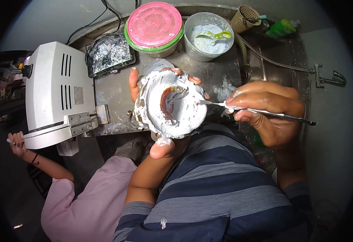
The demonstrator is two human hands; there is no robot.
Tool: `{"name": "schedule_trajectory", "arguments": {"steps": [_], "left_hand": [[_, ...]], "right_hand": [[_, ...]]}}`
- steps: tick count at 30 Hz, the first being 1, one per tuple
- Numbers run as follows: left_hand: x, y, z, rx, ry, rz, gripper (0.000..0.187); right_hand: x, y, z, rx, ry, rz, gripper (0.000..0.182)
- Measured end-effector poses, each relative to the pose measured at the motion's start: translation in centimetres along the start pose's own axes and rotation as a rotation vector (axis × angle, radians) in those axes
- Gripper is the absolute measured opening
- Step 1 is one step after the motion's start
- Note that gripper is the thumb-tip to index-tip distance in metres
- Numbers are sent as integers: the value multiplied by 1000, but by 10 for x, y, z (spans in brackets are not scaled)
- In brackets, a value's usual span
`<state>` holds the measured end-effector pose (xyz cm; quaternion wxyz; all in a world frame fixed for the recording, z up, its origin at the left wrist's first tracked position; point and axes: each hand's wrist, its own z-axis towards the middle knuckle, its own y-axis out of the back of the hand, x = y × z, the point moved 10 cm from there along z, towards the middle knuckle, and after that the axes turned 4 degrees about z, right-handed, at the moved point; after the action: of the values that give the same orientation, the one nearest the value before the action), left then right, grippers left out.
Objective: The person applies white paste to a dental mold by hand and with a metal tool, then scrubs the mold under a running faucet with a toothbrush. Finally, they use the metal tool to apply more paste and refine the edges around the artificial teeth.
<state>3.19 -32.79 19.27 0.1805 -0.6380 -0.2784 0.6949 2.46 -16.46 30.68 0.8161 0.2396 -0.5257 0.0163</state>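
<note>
Left hand clamping around a paste-smeared round mould, reddish curved piece sitting inside it — right hand pinching a slim metal tool, tip pointing at the mould's rim — pink-lidded tub and open powder tub standing beyond both hands on the surface.

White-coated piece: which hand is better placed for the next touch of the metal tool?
Right, likely: the right hand holds the metal tool, its tip at the rim of the white-coated piece. The left hand is occupied, thumb and fingers around that piece.
</note>
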Motion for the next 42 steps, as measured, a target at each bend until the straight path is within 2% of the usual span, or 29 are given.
{"name": "schedule_trajectory", "arguments": {"steps": [2, 6, 8, 13, 17, 21, 25, 26, 31, 34, 38, 40, 42], "left_hand": [[0, 3, 0, -83, 33, -34, 163], [1, 9, 2, -94, -25, -110, 164], [-3, 7, 4, -37, -84, -154, 163], [-6, 5, 11, 140, -276, -341, 139], [-10, 5, 10, 287, -461, -501, 122], [-2, 13, 4, 237, -513, -400, 132], [3, 5, 3, 362, -372, -490, 103], [3, 5, 5, 385, -365, -504, 101], [1, 4, 8, 423, -340, -574, 97], [-1, 5, 9, 440, -331, -617, 98], [-19, 15, 12, 443, -317, -683, 102], [5, 14, 13, 441, 196, -568, 100], [5, 18, 10, 470, 143, -605, 101]], "right_hand": [[3, 0, 2, -21, 52, -19, 15], [6, -6, 1, 24, 69, -121, 15], [6, -8, -1, 42, 51, -137, 13], [4, -17, -3, 166, -40, -37, 14], [3, -8, -1, 59, 67, -102, 13], [4, -10, -6, 73, -14, -106, 13], [4, -8, -7, 58, 6, -76, 12], [3, -10, -9, 72, -4, -54, 12], [-4, -17, -16, 122, -48, 37, 13], [0, -9, -16, 29, 10, -17, 14], [-1, -23, -18, 128, -106, 14, 12], [-4, -19, -18, 89, -104, 176, 16], [-9, -18, -17, 78, -109, 210, 15]]}}
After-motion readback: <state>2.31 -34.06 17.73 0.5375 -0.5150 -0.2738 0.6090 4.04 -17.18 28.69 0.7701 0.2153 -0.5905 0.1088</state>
